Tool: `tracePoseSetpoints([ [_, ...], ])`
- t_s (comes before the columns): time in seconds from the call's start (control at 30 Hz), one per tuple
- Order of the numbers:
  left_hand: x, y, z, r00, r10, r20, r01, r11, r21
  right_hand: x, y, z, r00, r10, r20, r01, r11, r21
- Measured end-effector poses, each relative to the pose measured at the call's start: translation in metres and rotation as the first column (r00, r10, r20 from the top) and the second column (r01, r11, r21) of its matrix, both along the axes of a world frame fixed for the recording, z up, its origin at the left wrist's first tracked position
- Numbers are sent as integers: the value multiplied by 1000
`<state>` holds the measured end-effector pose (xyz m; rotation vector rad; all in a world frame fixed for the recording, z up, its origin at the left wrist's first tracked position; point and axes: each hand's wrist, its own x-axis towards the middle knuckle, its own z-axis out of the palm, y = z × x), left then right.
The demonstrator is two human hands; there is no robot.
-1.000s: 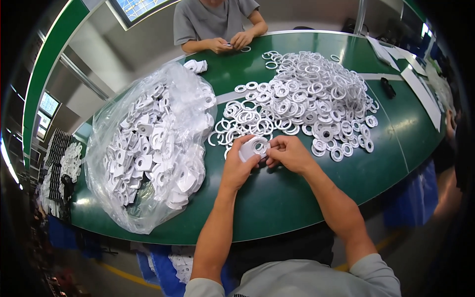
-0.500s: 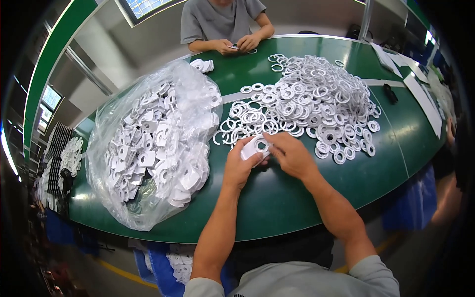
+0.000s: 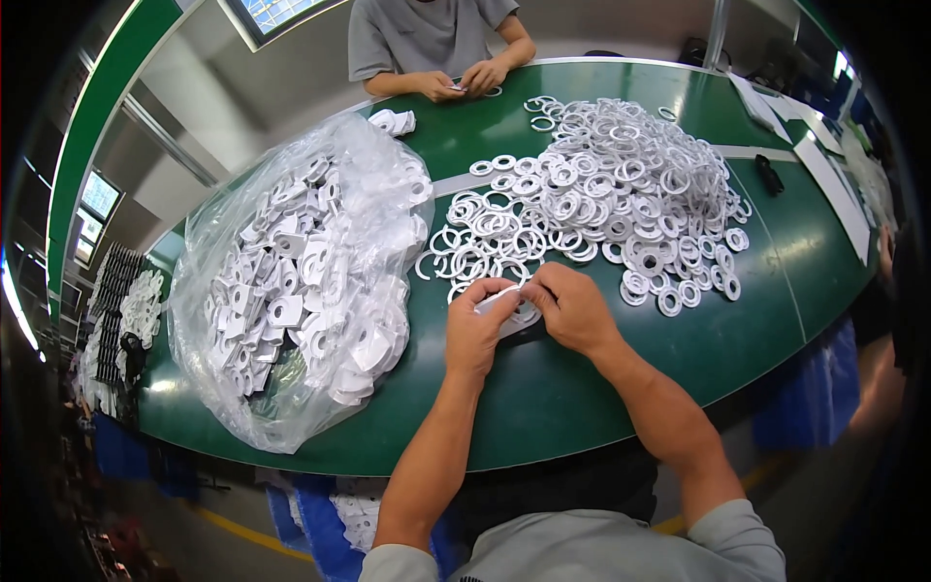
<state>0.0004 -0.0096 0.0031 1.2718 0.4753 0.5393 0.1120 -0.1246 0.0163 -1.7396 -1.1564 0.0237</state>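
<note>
Between my two hands is a small white plastic part (image 3: 497, 300), tilted and mostly covered by fingers. My left hand (image 3: 473, 335) is closed round its left side, thumb on top. The thumb and fingers of my right hand (image 3: 576, 308) pinch together at its right edge; whether they also hold a ring there is hidden. Just beyond my hands lies a heap of white rings (image 3: 635, 184), some whole and flat, others with a gap. To the left, an open clear plastic bag (image 3: 208, 378) holds many white parts with round holes (image 3: 286, 310).
Across the green table (image 3: 582, 417) a person in a grey shirt (image 3: 417, 44) handles a small piece. A dark handheld object (image 3: 767, 175) and white sheets (image 3: 832, 199) lie at the right. Blue bins (image 3: 325, 524) with white parts stand below the near edge.
The white part has tipped from facing upward to a steeper angle, so its round hole no longer shows plainly. My right fingers have drawn together at its edge.
</note>
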Motion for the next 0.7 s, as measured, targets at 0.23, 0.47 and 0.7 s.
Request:
tracePoseSetpoints([
  [0.23, -14, 11, 3, 978, 207, -32, -169, 870, 463, -11, 20, -13, 979, -11, 204, 21, 999, -47],
  [0.47, -213, 17, 49, 960, -182, -210, 272, 770, 576, 0, -28, 30, 587, 609, -534, -530, 787, 315],
  [0.7, -438, -17, -14, 698, 368, -615, -105, 901, 421, -158, -30, 150, 248, 962, 118, -907, 273, -321],
])
